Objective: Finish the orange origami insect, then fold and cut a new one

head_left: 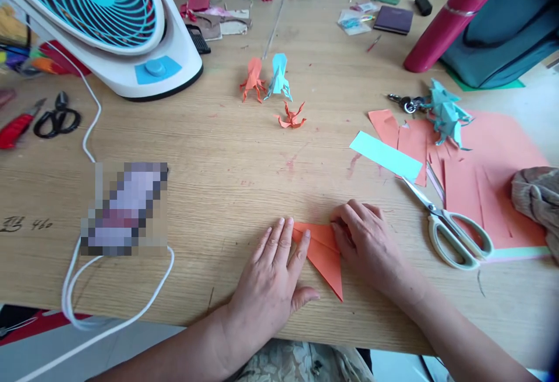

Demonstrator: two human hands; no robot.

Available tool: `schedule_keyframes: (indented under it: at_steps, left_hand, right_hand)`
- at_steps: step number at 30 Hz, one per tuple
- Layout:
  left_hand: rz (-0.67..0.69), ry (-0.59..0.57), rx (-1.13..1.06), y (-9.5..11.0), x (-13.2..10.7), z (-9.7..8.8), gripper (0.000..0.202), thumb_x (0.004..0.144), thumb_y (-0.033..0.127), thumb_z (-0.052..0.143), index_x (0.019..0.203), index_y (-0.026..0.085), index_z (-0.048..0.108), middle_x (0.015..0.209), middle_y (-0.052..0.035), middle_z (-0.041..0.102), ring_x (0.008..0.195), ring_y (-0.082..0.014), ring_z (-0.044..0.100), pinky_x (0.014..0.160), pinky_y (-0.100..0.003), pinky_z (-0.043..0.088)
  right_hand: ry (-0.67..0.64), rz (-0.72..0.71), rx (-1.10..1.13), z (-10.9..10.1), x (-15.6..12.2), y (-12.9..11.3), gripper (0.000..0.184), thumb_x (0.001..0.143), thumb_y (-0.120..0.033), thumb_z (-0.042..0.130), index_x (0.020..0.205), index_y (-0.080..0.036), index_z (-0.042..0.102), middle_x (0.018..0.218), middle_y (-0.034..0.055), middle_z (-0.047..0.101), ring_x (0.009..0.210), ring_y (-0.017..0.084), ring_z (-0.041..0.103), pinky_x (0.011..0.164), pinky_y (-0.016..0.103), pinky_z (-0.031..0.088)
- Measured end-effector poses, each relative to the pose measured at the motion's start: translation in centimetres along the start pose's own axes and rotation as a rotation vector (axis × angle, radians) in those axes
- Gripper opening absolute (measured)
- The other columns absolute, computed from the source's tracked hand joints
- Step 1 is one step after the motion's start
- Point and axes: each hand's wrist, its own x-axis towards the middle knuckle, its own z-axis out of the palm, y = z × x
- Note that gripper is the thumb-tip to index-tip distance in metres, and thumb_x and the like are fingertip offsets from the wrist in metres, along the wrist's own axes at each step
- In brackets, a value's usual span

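A folded orange sheet of paper (326, 254) lies on the table near its front edge, with a long point toward me and crease lines across it. My left hand (277, 277) rests flat on its left side, fingers stretched out and the index finger pressing the paper. At the right edge of the sheet, my right hand (362, 242) has its thumb and fingers drawn together on the paper's upper corner. The pinch itself is partly hidden by the fingers. Beyond the hands stand folded paper figures: an orange one (253, 79), a light blue one (279, 76) and a small orange piece (292, 117).
White-handled scissors (458, 236) lie right of my right hand, beside orange sheets (502, 161) and a turquoise strip (386, 155). A fan (174, 62) stands at the back left. A phone (131, 207) with a white cable (163, 283) lies left. A pink bottle (448, 29) stands back right.
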Motion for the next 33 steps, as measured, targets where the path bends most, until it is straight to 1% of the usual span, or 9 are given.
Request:
schedule_keyframes:
  at_steps: [3,5,11,17,22,24,28,33]
  left_hand:
    - [-0.027,0.009,-0.002,0.4,0.1,0.0,0.089,0.089,0.075,0.039,0.147,0.007,0.047,0.15,-0.0302,0.046,0.14,-0.0404,0.047,0.112,-0.048,0.038]
    - [-0.039,0.013,-0.015,0.5,0.1,0.2,0.086,0.091,0.072,0.039,0.148,0.008,0.046,0.15,-0.0295,0.046,0.14,-0.0404,0.046,0.113,-0.049,0.039]
    - [-0.088,0.019,-0.05,0.6,-0.1,0.7,0.084,0.098,0.063,0.035,0.145,-0.005,0.046,0.152,-0.0278,0.045,0.142,-0.0374,0.044,0.113,-0.046,0.042]
    - [-0.112,0.019,-0.061,0.7,0.0,0.9,0.08,0.098,0.062,0.038,0.145,-0.002,0.047,0.152,-0.0252,0.046,0.141,-0.0358,0.045,0.112,-0.046,0.043]
    - [-0.099,0.038,-0.057,0.7,0.0,1.2,0.084,0.095,0.065,0.04,0.145,-0.002,0.045,0.152,-0.027,0.046,0.142,-0.0367,0.045,0.112,-0.046,0.044]
    - [-0.095,0.037,-0.044,0.8,0.0,1.2,0.085,0.094,0.067,0.041,0.145,0.0,0.047,0.151,-0.0271,0.046,0.141,-0.0371,0.045,0.111,-0.046,0.045]
    - [-0.106,0.015,-0.019,1.0,0.2,0.8,0.081,0.09,0.069,0.046,0.145,0.01,0.051,0.15,-0.0277,0.047,0.139,-0.0389,0.048,0.105,-0.047,0.049]
    - [-0.129,-0.049,-0.047,1.5,0.6,0.1,0.079,0.083,0.068,0.057,0.145,0.02,0.052,0.15,-0.0297,0.045,0.14,-0.0435,0.046,0.104,-0.051,0.05]
  right_hand:
    - [0.01,-0.014,0.01,0.1,-0.1,0.3,0.014,0.095,-0.009,0.047,0.088,-0.02,0.051,0.083,0.0009,0.056,0.078,0.017,0.053,0.081,0.032,0.037]
    - [0.014,-0.02,0.005,0.1,-0.1,0.4,0.014,0.095,-0.01,0.047,0.088,-0.021,0.051,0.084,0.0013,0.056,0.078,0.018,0.053,0.081,0.032,0.037]
    - [0.004,-0.015,-0.034,0.1,0.0,0.5,0.013,0.096,-0.012,0.045,0.088,-0.021,0.051,0.084,0.0025,0.058,0.079,0.019,0.055,0.08,0.033,0.037]
    - [-0.011,-0.005,-0.063,-0.1,-0.1,0.4,0.014,0.096,-0.012,0.044,0.088,-0.021,0.051,0.084,0.0024,0.057,0.078,0.019,0.055,0.08,0.033,0.037]
    - [-0.013,-0.008,-0.071,-0.1,0.0,0.4,0.014,0.096,-0.013,0.044,0.088,-0.021,0.052,0.085,0.0028,0.057,0.078,0.02,0.055,0.08,0.033,0.037]
    - [-0.012,-0.013,-0.071,0.0,0.0,0.5,0.014,0.096,-0.013,0.044,0.087,-0.02,0.052,0.085,0.003,0.057,0.079,0.02,0.055,0.08,0.033,0.037]
    - [-0.008,-0.019,-0.072,0.2,0.0,0.6,0.014,0.097,-0.014,0.044,0.088,-0.02,0.053,0.085,0.003,0.057,0.079,0.02,0.055,0.081,0.033,0.036]
    - [-0.001,-0.029,-0.084,0.1,0.0,0.6,0.014,0.097,-0.014,0.043,0.089,-0.02,0.053,0.085,0.0029,0.058,0.078,0.019,0.056,0.08,0.033,0.036]
